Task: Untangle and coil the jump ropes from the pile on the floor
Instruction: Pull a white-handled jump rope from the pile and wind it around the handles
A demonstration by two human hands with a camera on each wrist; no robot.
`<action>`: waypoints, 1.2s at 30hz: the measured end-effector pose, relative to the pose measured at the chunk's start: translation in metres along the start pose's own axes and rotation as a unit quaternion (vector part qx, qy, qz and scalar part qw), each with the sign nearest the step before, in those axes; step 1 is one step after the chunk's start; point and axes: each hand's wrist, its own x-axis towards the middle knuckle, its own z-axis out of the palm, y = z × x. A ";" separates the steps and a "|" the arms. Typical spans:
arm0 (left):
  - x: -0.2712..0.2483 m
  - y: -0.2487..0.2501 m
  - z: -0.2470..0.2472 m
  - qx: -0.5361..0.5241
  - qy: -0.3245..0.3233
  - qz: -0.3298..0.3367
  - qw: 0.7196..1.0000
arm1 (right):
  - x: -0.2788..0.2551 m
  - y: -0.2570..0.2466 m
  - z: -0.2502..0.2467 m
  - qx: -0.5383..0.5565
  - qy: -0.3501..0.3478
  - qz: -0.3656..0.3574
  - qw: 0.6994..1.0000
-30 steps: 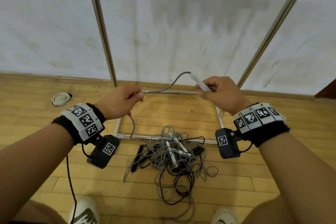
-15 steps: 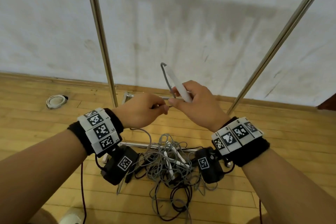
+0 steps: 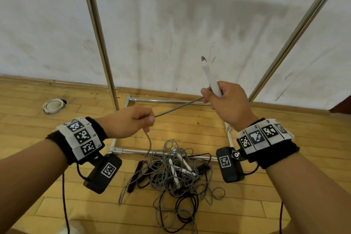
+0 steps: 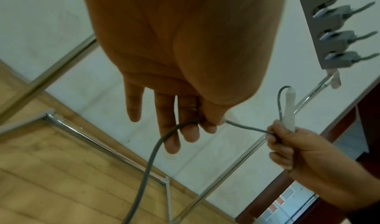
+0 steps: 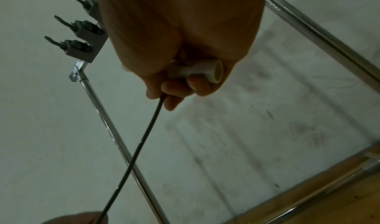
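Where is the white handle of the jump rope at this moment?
In the head view the white handle stands nearly upright in the right hand, right of centre, above the rope pile.

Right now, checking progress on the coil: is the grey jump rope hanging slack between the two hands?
No, the grey jump rope runs taut and straight from the left hand to the right hand.

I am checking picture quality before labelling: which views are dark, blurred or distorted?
Head view: evenly lit and sharp, the straight metal poles splay outward from wide-angle distortion. Left wrist view: bright, the left hand fills the frame, soft with closeness. Right wrist view: dim and greenish, the right hand in shadow, the thin grey rope nearly black.
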 end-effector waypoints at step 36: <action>-0.005 0.018 0.004 -0.034 0.055 0.062 0.996 | -0.020 -0.045 0.034 -0.001 -0.089 -0.087 0.992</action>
